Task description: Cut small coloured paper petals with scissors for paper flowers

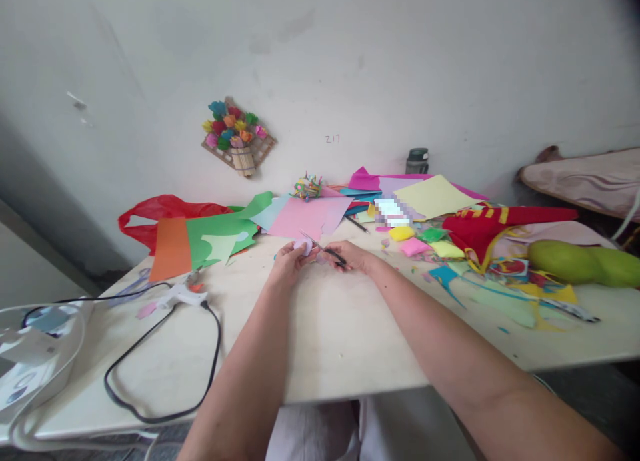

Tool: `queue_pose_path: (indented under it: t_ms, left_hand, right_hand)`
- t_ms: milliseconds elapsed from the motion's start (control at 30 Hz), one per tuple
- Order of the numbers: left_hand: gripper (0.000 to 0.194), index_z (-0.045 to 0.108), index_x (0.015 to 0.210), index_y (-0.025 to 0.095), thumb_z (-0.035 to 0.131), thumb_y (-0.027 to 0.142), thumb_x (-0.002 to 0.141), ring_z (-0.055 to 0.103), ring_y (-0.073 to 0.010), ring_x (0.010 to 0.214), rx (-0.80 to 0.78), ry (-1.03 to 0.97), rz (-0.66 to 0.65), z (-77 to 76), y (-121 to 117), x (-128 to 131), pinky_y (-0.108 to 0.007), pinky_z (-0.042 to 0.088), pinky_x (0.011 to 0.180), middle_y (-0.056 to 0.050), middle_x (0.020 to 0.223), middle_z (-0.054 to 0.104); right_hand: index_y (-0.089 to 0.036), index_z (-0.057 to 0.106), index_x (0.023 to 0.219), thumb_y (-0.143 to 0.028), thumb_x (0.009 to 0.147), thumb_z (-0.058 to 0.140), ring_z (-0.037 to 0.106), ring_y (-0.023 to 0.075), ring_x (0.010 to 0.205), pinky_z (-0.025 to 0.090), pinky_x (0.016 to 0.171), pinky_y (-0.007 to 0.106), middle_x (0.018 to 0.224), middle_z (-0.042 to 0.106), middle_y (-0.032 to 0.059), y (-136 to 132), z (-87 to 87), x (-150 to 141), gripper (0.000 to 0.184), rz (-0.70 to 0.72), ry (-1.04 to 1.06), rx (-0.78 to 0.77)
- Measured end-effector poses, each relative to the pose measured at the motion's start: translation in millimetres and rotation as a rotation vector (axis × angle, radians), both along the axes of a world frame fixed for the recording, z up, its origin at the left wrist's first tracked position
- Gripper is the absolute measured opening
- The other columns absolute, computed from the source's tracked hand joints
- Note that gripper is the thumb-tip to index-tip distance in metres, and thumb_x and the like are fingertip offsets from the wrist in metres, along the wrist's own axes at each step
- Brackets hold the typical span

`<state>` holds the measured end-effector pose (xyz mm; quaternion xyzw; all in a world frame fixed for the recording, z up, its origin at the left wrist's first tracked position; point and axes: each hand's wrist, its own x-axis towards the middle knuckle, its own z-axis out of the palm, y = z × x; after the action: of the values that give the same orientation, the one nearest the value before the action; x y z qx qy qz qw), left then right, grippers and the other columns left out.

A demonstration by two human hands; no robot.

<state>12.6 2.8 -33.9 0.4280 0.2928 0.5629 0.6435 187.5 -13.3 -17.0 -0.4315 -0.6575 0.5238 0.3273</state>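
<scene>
My left hand pinches a small pale lilac paper piece over the middle of the table. My right hand grips small scissors by dark handles; the blades point left and up, meeting the paper piece. Both hands are close together, resting just above the pale tabletop. Right behind them lies a pink paper sheet.
A white glue gun with a black cord lies at the left. Orange and green sheets, a red plastic bag, and scattered coloured scraps crowd the back and right. A green gourd-shaped object lies at the right edge. A paper flower craft hangs on the wall.
</scene>
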Motion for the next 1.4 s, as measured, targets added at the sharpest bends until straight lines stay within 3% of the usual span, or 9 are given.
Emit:
queue_pose_path:
  t_ms: [733, 1400]
  left_hand:
    - [0.009, 0.057, 0.079, 0.009, 0.061, 0.011, 0.071, 0.067, -0.0220, 0.075, -0.008, -0.015, 0.010, -1.6, 1, -1, -0.033, 0.056, 0.072, -0.011, 0.076, 0.067]
    - [0.008, 0.058, 0.078, 0.008, 0.062, 0.010, 0.071, 0.067, -0.0218, 0.078, -0.034, -0.007, 0.042, 0.8, -1, 0, -0.036, 0.054, 0.079, -0.011, 0.077, 0.066]
  right_hand:
    - [-0.015, 0.051, 0.070, -0.033, 0.077, 0.054, 0.038, 0.0035, 0.032, 0.020, 0.031, 0.016, 0.047, 0.046, -0.0063, 3, -2.6, 0, 0.020, 0.009, -0.016, 0.024]
    - [-0.013, 0.059, 0.077, -0.027, 0.070, 0.061, 0.037, 0.0044, 0.033, 0.026, 0.033, 0.017, 0.045, 0.045, -0.0081, 18, -21.7, 2, 0.016, 0.041, 0.099, 0.030]
